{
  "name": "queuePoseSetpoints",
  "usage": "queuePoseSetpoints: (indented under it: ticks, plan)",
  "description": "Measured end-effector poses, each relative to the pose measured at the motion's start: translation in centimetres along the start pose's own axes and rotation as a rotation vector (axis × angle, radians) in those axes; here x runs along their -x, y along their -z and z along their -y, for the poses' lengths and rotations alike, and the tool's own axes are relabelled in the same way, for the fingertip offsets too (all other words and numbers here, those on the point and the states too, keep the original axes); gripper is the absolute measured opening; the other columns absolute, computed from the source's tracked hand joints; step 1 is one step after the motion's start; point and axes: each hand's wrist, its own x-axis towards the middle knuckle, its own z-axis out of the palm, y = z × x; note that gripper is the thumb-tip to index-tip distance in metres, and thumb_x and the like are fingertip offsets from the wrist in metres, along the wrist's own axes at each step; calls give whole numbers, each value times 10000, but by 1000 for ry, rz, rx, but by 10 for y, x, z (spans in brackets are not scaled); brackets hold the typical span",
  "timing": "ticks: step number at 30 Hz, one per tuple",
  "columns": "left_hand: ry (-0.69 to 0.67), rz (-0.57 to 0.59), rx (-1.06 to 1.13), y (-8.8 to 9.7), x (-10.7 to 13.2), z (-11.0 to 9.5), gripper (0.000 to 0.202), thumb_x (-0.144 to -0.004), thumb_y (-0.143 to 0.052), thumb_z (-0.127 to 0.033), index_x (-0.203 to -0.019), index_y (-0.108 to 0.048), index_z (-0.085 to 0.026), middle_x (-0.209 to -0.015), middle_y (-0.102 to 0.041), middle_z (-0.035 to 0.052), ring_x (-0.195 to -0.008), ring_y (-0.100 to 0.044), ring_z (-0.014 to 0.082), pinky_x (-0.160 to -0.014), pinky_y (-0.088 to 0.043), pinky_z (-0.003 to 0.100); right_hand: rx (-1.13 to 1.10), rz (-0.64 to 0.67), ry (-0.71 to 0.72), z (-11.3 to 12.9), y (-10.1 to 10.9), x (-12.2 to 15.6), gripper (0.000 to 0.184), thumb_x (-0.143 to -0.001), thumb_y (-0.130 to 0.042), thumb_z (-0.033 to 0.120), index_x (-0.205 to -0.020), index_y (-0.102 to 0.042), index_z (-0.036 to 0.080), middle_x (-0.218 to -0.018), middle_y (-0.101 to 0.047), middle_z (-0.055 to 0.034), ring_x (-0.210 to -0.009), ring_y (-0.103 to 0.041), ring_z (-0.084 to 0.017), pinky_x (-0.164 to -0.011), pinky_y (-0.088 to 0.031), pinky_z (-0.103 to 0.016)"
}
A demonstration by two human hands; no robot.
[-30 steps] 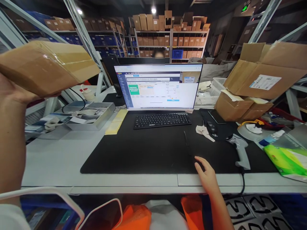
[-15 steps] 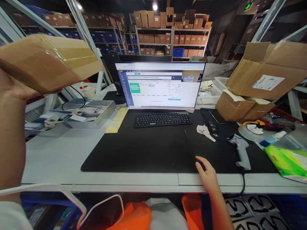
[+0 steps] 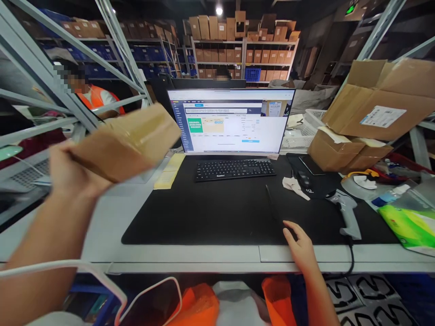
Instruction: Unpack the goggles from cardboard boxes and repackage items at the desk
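Note:
My left hand [image 3: 70,170] grips a taped brown cardboard box [image 3: 127,140] and holds it in the air over the left part of the grey table [image 3: 102,226]; the box is blurred by motion. My right hand [image 3: 301,244] rests on the front edge of the black desk mat [image 3: 220,208], fingers loosely curled, with nothing in it. A grey barcode scanner [image 3: 345,210] lies on the mat to the right of that hand. Beyond the mat stand a black keyboard [image 3: 234,169] and a lit monitor [image 3: 231,121].
Open cardboard boxes [image 3: 370,104] pile up at the right, with a green packet [image 3: 409,226] in front of them. Yellow paper slips [image 3: 170,172] lie left of the keyboard. A person in an orange vest [image 3: 93,97] stands behind the metal racking at the left. Shelves of cartons fill the background.
My left hand has swung the box down and to the right, from high at the left edge toward the middle. The person in the orange vest has come into sight. My right hand stayed put.

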Motion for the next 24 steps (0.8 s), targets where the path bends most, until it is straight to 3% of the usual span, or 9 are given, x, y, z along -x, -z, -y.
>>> queuePoseSetpoints:
  ticks: [2, 4, 6, 9, 12, 15, 20, 22, 24]
  plan:
    - [347, 110, 325, -14, 53, 20, 457, -846, -475, -417, -1140, -715, -163, -1161, -742, 10, -1164, -614, 374, -979, -459, 672, 52, 58, 12, 3, 2, -1, 542, -932, -487, 588, -1197, -698, 166, -1296, -652, -137, -1241, -596, -295, -1102, -467, -486]
    - [658, 34, 488, -26, 102, 38, 433, -797, -540, -455, -1122, -704, -221, -1162, -743, 35, -1133, -632, 386, -944, -516, 657, 130, 167, 4, 10, 5, -9, 578, -937, -485, 569, -1298, -647, 147, -1367, -609, -138, -1285, -567, -285, -1129, -442, -467]
    - [944, 55, 539, -36, 143, 53, 374, -807, -537, -391, -1103, -693, -223, -1107, -750, 78, -1032, -671, 395, -842, -569, 645, 235, 286, -47, 23, 9, -24, 615, -948, -495, 530, -1413, -561, 132, -1397, -588, -143, -1269, -581, -275, -1103, -459, -435]
    - [1161, 135, 555, -47, 180, 72, 317, -894, -478, -357, -1075, -680, -194, -1011, -749, 120, -914, -712, 368, -757, -599, 605, 494, 373, -135, 49, 8, -62, 615, -980, -491, 491, -1449, -514, 93, -1285, -649, -183, -1159, -648, -301, -987, -505, -419]
    - [1257, 244, 554, -52, 186, 86, 333, -951, -468, -417, -1040, -674, -171, -942, -746, 134, -860, -731, 352, -739, -612, 574, 748, 371, -168, 72, -3, -99, 527, -995, -492, 489, -1252, -632, 50, -1135, -690, -231, -1084, -671, -370, -880, -512, -438]
    - [1222, 314, 542, -52, 176, 100, 349, -981, -500, -440, -1068, -677, -152, -928, -751, 129, -867, -743, 324, -770, -625, 509, 783, 361, -154, 81, -19, -116, 386, -964, -549, 410, -1071, -674, 61, -1038, -701, -233, -1006, -687, -380, -807, -503, -417]
    - [902, 113, 411, -45, 163, 114, 286, -985, -527, -330, -1142, -683, -149, -1024, -751, 94, -966, -735, 257, -886, -611, 390, 661, 334, -172, 68, -21, -115, 223, -870, -598, 338, -832, -645, 124, -943, -701, -204, -947, -688, -351, -750, -472, -364]
    - [680, 141, 327, -38, 158, 113, 371, -974, -528, -430, -1220, -669, -190, -1203, -715, 90, -1136, -683, 270, -1009, -558, 407, 565, 341, -219, 59, -11, -112, 226, -852, -587, 357, -759, -594, 152, -865, -695, -172, -865, -693, -305, -699, -463, -332]
    - [322, 308, 149, -31, 150, 104, 479, -945, -539, -544, -1277, -653, -218, -1384, -630, 89, -1336, -553, 289, -1167, -423, 435, 456, 371, -266, 51, -1, -105, 225, -873, -516, 372, -759, -531, 178, -795, -681, -117, -741, -682, -229, -634, -454, -294]
